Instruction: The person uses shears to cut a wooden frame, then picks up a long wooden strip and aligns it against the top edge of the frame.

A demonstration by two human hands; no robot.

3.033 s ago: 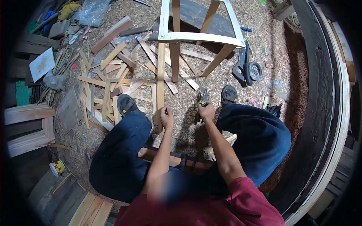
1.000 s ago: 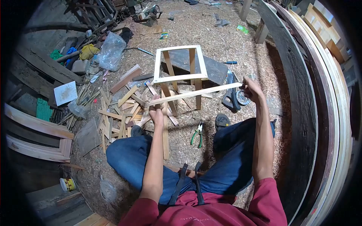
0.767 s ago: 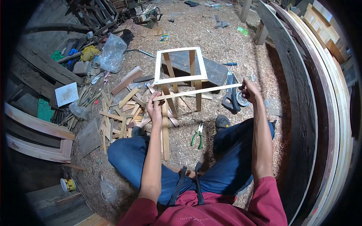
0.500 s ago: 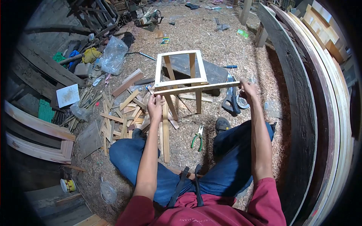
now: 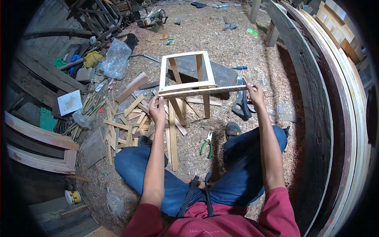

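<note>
A long thin wooden strip (image 5: 227, 90) is held crosswise in front of a small wooden stool frame (image 5: 162, 72). My left hand (image 5: 157, 112) is closed at the strip's left end, close to the frame's near left corner. At the other end, my right hand (image 5: 256, 94) pinches the strip, out past the frame's right side. The strip runs along the frame's near top rail and overlaps it slightly in this view. The frame stands upright on its legs, with an open square top.
Pliers with green handles (image 5: 206, 145) lie between my feet. A handsaw (image 5: 241, 106) rests right of the frame, near a screwdriver (image 5: 240, 68). Scrap wood pieces (image 5: 130, 118) are heaped at the left. Behind the frame is a dark board (image 5: 225, 75); long planks (image 5: 304, 79) line the right.
The strip has shifted slightly left and up toward the frame's near rail, with both hands moving along. The whole view has also shifted a little.
</note>
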